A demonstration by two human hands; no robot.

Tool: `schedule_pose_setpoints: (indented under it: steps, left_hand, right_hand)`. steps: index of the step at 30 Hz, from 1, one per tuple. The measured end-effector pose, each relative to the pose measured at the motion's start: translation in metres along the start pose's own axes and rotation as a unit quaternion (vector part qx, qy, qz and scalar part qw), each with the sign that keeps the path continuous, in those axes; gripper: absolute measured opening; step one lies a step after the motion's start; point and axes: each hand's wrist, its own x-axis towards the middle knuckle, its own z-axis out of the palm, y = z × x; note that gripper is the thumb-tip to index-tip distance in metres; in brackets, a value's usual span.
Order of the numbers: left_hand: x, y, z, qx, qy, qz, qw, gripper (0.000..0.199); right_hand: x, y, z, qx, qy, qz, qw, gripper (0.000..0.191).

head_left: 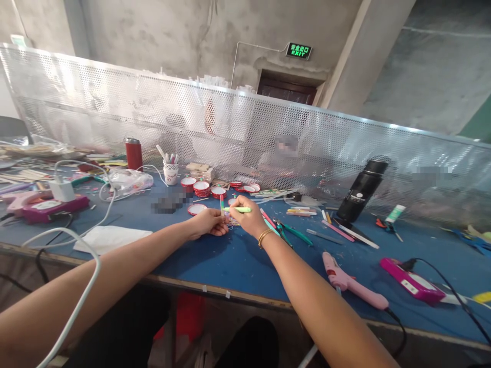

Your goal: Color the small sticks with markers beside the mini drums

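My right hand (251,220) is closed round a light green marker pen (243,209), whose tip points left. Its tip reaches a thin upright stick (221,201) banded in red and green. My left hand (209,224) pinches the lower end of that stick just above the blue table. Small pale bits lie between the hands, partly hidden by the fingers. Just behind the hands stand red-rimmed white caps, some of them stacked (201,188); a single cap (197,209) lies beside my left hand.
Green-handled pliers (295,232), a pink glue gun (355,286) and a magenta power strip (412,281) lie to the right. A black bottle (362,191) leans near the perforated metal screen (230,133). Left are a cup of pens (171,174), a red flask (133,154) and white cables.
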Motion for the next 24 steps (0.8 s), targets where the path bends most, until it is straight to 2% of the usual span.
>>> schedule_pose_setpoints:
  steps: [4,12,24]
  left_hand:
    - [0.0006,-0.0002,-0.0001,0.004,0.001,-0.002,1.000,0.013]
    - [0.0007,0.0002,0.0000,0.000,0.005,-0.001,1.000,0.015]
    - [0.0039,-0.0029,-0.0017,-0.008,-0.003,0.002,1.000,0.018]
  right_hand:
    - [0.0005,0.0005,-0.0020,-0.006,0.014,-0.004,1.000,0.008]
    - [0.0002,0.0015,0.0001,0.004,-0.011,0.005,1.000,0.009]
    - [0.0007,0.0034,-0.0005,-0.009,0.000,0.000,1.000,0.008]
